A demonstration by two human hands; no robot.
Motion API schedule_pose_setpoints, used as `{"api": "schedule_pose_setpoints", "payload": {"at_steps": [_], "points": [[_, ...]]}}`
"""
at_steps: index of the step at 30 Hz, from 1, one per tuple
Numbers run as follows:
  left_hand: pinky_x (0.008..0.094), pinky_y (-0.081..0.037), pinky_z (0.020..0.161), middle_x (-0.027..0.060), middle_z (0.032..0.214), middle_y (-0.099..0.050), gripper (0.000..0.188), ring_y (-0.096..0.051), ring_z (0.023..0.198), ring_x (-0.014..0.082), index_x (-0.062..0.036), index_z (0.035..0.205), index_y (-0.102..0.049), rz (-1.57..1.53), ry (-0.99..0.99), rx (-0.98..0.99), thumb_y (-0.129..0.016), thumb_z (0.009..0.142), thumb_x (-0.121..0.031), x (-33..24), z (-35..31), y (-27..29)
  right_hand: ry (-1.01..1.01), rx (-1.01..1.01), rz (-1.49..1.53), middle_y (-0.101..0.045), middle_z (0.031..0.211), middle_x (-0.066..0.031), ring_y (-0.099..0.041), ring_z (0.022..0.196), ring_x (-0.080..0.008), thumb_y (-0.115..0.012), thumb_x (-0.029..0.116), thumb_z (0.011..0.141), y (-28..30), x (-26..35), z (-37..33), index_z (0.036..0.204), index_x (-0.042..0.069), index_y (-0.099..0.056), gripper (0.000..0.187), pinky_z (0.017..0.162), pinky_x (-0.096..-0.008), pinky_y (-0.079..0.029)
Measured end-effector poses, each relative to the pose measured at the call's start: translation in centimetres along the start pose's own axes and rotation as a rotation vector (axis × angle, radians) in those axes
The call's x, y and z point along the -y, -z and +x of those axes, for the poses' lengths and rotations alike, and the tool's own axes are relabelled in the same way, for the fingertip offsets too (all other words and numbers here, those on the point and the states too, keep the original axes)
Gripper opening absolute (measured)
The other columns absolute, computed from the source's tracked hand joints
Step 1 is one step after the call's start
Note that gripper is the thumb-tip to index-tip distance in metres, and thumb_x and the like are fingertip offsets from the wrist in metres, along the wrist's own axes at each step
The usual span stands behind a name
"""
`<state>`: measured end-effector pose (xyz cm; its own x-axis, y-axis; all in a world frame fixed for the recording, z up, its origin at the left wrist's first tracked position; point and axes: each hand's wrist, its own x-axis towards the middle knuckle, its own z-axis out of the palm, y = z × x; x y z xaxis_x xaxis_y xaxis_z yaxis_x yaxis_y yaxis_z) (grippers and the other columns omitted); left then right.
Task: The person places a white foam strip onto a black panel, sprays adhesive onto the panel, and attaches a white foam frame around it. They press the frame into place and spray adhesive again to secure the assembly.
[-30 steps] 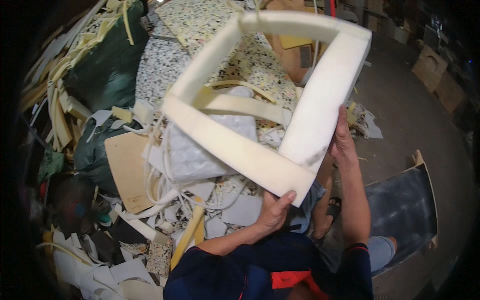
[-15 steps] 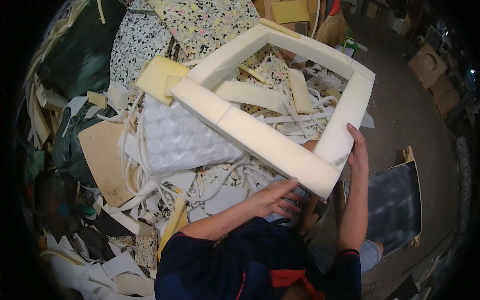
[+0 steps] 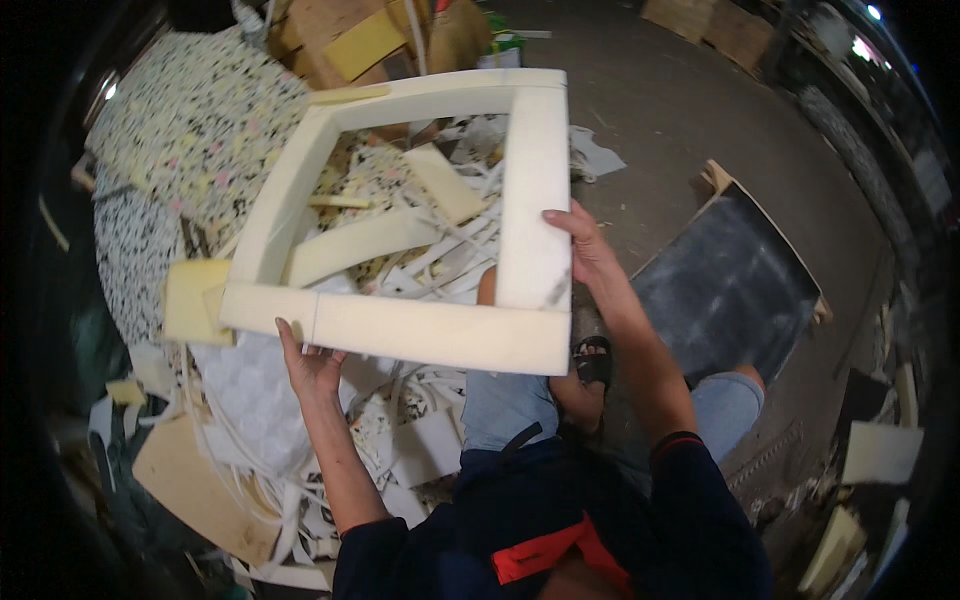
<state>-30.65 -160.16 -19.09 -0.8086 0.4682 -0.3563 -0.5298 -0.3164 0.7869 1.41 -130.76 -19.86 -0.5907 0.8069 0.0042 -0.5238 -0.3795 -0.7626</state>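
Observation:
A large four-sided frame of cream-white foam [image 3: 420, 326] is held up in front of me, with joint lines near its corners. My left hand [image 3: 312, 368] grips the near bar close to its left end, thumb on the front face and fingers underneath. My right hand [image 3: 588, 245] is closed around the right bar, its thumb on the upper face and its fingers hidden behind. A thin yellow foam strip [image 3: 348, 94] lies along the frame's far left corner. Through the opening, loose foam strips [image 3: 365, 245] show below.
Speckled foam sheets [image 3: 190, 130] are piled at the far left. White bubbly wrapping [image 3: 255, 400] and a brown board [image 3: 200, 490] lie among offcuts at left. A dark panel with wooden edges [image 3: 730, 290] stands on the floor at right. Foam pieces [image 3: 882, 452] lie at lower right.
The frame has turned so its near bar lies almost level, and it has shifted left in view. My left hand, free before, now grips the near bar. The view has swung right.

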Motion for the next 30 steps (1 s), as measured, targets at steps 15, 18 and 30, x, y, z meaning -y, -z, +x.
{"api": "schedule_pose_setpoints", "payload": {"at_steps": [15,18,30], "points": [[0.0495,-0.049,0.102,0.0179,0.131,-0.057,0.063,-0.056,0.120,0.0318,-0.0020,0.142,-0.041,-0.205,-0.543,0.385,-0.070,0.088,-0.018,-9.2,-0.8,-2.9,0.100,0.115,0.102,-0.047,0.136,-0.0162,-0.048,0.127,-0.0273,-0.075,0.014,0.074,-2.6,-0.7,-3.9,0.149,0.000,-0.027,0.090,0.110,-0.0394,-0.038],[0.0526,-0.042,0.108,0.0180,0.136,-0.056,0.060,-0.055,0.122,0.0336,-0.0018,0.141,-0.046,-0.322,-0.502,0.496,-0.069,0.089,-0.022,-13.9,0.3,-2.5,0.098,0.225,0.086,-0.048,0.136,-0.0141,-0.048,0.127,-0.0267,-0.074,0.014,0.075,-3.0,-1.7,-4.5,0.149,0.001,-0.028,0.088,0.107,-0.0393,-0.041],[0.0498,-0.048,0.102,0.0185,0.132,-0.058,0.053,-0.059,0.118,0.0334,0.0011,0.139,-0.046,-0.367,-0.655,0.753,-0.060,0.094,-0.025,-22.0,1.8,-1.8,0.228,-0.424,-0.170,-0.049,0.137,-0.0149,-0.056,0.116,-0.0320,-0.069,0.060,0.085,1.5,6.5,-2.4,0.153,0.001,-0.009,0.108,0.083,-0.0514,-0.051]]}}
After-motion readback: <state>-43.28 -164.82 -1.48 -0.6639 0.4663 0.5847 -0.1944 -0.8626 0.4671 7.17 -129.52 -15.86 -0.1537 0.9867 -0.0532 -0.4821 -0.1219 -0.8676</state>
